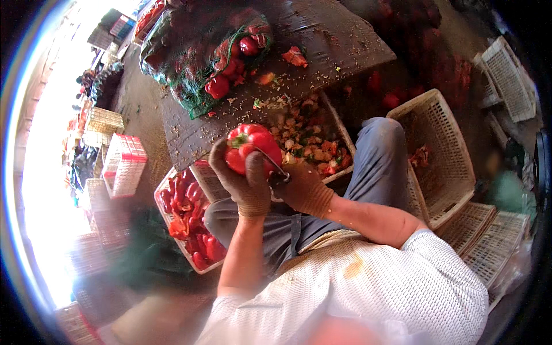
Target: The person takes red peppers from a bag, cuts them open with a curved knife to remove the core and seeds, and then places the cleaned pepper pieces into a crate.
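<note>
Nearest the lens, a cream checked shirt (368,287) fills the bottom of the view, and both forearms rise from it to meet over the lap. Left hand (244,178), in a brown knit glove, is wrapped round a whole red bell pepper (250,148), fingers curled tight under and behind it, stem end turned up and away. Right hand (302,190), gloved too, is closed on a thin metal coring tool (275,165) whose blade runs up against the pepper's flank. That pepper looks light, hollow and glossy; I'd judge it slick in bare skin, fair in knit gloves, with walls that bruise or split if squeezed, so cupping the broad shoulders is the safe hold. Just beyond sits a basket of scraps and seeds (310,144) under the edge of a dark wooden board (322,52), which carries a green net sack of peppers (201,57). By the left knee, a crate of cored red peppers (190,218). To the right an empty white basket (437,155) stands close, so elbow room there is tight; room is freest straight over the lap.
</note>
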The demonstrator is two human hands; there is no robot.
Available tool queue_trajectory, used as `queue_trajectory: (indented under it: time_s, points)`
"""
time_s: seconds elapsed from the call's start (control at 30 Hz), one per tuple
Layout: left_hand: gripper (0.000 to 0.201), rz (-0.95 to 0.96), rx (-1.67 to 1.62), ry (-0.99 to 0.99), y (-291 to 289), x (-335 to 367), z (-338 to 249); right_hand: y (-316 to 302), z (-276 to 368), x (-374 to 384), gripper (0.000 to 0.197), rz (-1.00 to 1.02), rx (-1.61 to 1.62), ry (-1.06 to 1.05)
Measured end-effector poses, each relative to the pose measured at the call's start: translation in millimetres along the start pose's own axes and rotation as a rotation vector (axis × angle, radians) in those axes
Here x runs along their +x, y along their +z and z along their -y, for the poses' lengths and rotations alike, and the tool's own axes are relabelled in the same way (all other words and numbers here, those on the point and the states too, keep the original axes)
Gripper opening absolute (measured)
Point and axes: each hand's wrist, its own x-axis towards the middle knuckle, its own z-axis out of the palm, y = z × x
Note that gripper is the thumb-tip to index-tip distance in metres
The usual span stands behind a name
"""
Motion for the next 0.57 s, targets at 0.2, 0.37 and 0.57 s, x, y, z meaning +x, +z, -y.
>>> queue_trajectory:
  time_s: [0.2, 0.37, 0.57]
  points:
    - [0.045, -0.138, -0.435, -0.439, 8.6, 24.3, -10.0, 34.8, -28.6, 11.0, 0.013, -0.129, -0.275, -0.259]
    - [0.049, -0.127, -0.749, -0.627, -7.0, 47.6, -5.2, 36.1, -50.4, -11.2, 0.020, 0.129, -0.118, 0.041]
    - [0.055, 0.212, -0.814, -0.702, -28.5, 38.4, 72.6, 19.0, -130.7, -36.4, 0.029, 0.098, 0.497, 0.178]
